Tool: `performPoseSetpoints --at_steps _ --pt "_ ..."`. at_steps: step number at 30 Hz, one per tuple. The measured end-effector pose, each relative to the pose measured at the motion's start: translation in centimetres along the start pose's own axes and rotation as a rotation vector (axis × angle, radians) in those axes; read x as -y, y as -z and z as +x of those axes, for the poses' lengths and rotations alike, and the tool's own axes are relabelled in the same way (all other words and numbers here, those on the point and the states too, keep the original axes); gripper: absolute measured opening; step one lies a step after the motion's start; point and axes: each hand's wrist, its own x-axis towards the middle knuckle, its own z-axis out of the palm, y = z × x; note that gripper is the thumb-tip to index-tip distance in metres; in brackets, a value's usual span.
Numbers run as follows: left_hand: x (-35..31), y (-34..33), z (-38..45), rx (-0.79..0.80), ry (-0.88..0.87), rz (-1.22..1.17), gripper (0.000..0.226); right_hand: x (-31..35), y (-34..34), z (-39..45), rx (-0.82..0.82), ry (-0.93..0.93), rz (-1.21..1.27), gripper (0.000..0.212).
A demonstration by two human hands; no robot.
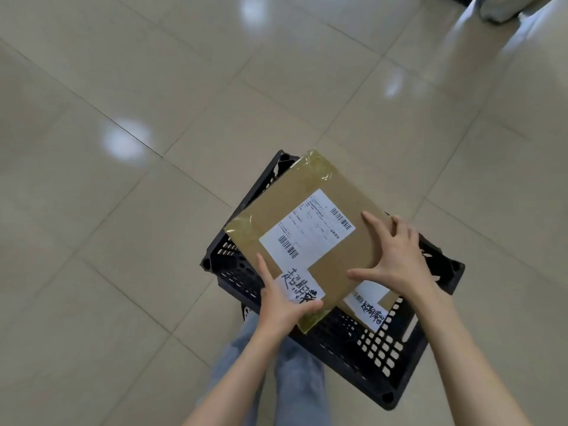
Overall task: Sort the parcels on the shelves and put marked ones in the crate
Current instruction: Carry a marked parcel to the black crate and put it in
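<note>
A flat brown parcel (pixel 335 207) with a white shipping label and a handwritten white sticker hangs over the black perforated crate (pixel 378 361) on the floor. My left hand (pixel 282 305) grips its near corner, thumb on the sticker. My right hand (pixel 396 256) lies on the parcel's right edge with fingers spread and straight. Under it, inside the crate, lies a second brown parcel (pixel 370 305) with a similar handwritten sticker, mostly hidden.
The crate stands on a glossy beige tiled floor (pixel 153 241) with open floor to the left and far side. My legs in blue jeans (pixel 295 373) are right behind the crate. A pale object (pixel 504 7) sits at the top right.
</note>
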Motion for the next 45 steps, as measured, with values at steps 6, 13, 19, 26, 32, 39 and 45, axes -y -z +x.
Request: performPoseSetpoints --at_steps 6,13,19,26,32,39,45 --pt "0.3 -1.2 4.0 -0.093 0.111 -0.008 0.153 -0.3 -2.8 4.8 0.018 0.053 -0.062 0.116" --pt "4.2 -3.1 2.9 -0.091 0.172 -0.082 0.152 -0.7 -4.1 4.7 0.086 0.129 -0.204 0.116" --pt "4.8 -3.0 6.5 -0.084 0.235 -0.034 0.15 -2.1 -6.9 7.1 0.15 0.083 -0.104 0.116" --pt "5.6 -4.1 13.6 -0.074 0.383 -0.12 0.152 -3.5 -10.5 13.8 0.18 0.087 -0.141 0.119" --pt "7.2 -4.8 16.8 -0.071 0.383 -0.037 0.144 -4.7 -14.9 17.0 0.268 0.05 -0.105 0.12" --pt "9.3 -4.9 20.1 -0.072 0.447 -0.014 0.144 -5.7 -18.9 18.9 0.228 0.028 -0.062 0.119" --pt "9.7 -5.4 21.1 -0.066 0.468 -0.002 0.139 -6.3 -21.1 19.5 0.223 0.043 -0.093 0.11"
